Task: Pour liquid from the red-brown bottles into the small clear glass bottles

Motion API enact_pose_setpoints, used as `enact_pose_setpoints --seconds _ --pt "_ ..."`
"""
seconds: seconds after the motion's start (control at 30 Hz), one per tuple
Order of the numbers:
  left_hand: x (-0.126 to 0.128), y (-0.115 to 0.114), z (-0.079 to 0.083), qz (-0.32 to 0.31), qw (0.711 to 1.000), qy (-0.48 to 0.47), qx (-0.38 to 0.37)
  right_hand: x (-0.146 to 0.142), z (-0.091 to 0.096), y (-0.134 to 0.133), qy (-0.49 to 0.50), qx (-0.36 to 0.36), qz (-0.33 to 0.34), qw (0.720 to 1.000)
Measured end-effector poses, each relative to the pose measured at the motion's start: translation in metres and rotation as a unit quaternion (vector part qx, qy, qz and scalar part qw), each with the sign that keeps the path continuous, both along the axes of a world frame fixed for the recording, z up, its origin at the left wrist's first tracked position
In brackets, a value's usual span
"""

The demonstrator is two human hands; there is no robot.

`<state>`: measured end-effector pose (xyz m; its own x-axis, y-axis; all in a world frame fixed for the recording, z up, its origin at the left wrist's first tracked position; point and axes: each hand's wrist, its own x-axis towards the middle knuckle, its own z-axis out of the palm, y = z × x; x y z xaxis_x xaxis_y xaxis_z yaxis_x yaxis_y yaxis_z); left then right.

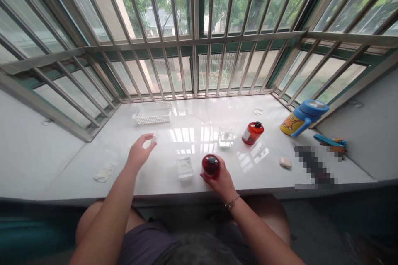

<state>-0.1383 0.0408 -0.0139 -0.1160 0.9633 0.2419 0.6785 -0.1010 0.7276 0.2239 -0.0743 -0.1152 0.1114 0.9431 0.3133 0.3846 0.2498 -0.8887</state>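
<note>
My right hand (pixel 221 180) grips a small red bottle with a black cap (pixel 210 165), standing upright near the front edge of the white windowsill (pixel 149 174). My left hand (pixel 139 151) hovers over the sill to the left, its fingertips pinched on a small clear object (pixel 153 138). Between the hands stands a clear square glass (pixel 185 167). A second clear glass (pixel 225 138) stands further back, and a second red bottle (pixel 252 132) lies tilted to its right.
A white plastic basket (pixel 152 114) sits at the back left. A yellow cup with a blue lid (pixel 303 116) lies at the right, near blue scissors (pixel 329 141) and a small pale lump (pixel 285 162). Clear wrappers (pixel 104 173) lie at the left. Metal window bars (pixel 192 41) enclose the sill.
</note>
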Motion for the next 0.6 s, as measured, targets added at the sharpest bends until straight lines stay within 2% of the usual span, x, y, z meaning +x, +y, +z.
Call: enact_pose_setpoints --seconds 0.03,0.1,0.17,0.23,0.33,0.6 --pt "0.014 -0.011 0.001 -0.003 0.994 -0.105 0.016 0.0 0.0 0.0 -0.001 0.0 0.0 1.0" --pt "0.044 -0.036 0.002 -0.049 0.959 -0.279 0.018 0.0 -0.001 0.0 -0.002 -0.002 0.0 1.0" --pt "0.072 -0.059 0.001 -0.088 0.926 -0.366 -0.002 0.0 0.0 -0.001 -0.001 -0.005 0.0 1.0" --pt "0.092 -0.076 -0.002 -0.105 0.911 -0.398 -0.021 0.0 0.0 -0.001 0.001 -0.007 -0.002 1.0" --pt "0.109 -0.087 -0.01 -0.107 0.904 -0.412 -0.04 0.0 0.002 -0.002 0.0 -0.006 -0.002 1.0" --pt "0.112 -0.087 -0.016 -0.099 0.899 -0.425 -0.032 0.0 0.002 -0.002 0.0 0.0 -0.004 1.0"
